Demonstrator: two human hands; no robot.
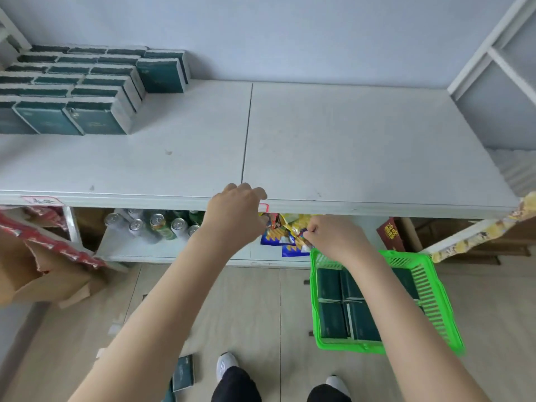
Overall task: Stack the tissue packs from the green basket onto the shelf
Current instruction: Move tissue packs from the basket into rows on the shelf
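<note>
Head view. The shelf [348, 140] is spanning the frame, and the stacked packs [87, 91] are occupying its far left corner in tight rows, some flat and some on edge. Packing them into that corner is leaving most of the surface free for further rows.

The green basket [432, 297] is sitting on the floor below the shelf's front edge, toward its right end, within reach of the right arm. The tissue packs [333, 320] inside it are lying flat, side by side (at least four are showing, the forearm is covering the rest).

The left hand [235, 211] is hovering at the middle of the front edge, knuckles up and fingers loosely bent, and is carrying no pack. The right hand [333, 237] is lying just under the front edge, above the basket's far rim, with its fingers curled tight. It is touching or nearly touching the snack packets [278, 236] on the lower level, and whether it is pinching one cannot be told.

Judged from this layout, no pack is in transit and the basket is far from emptied. One stray pack [183, 372] is lying on the floor beside the feet.
</note>
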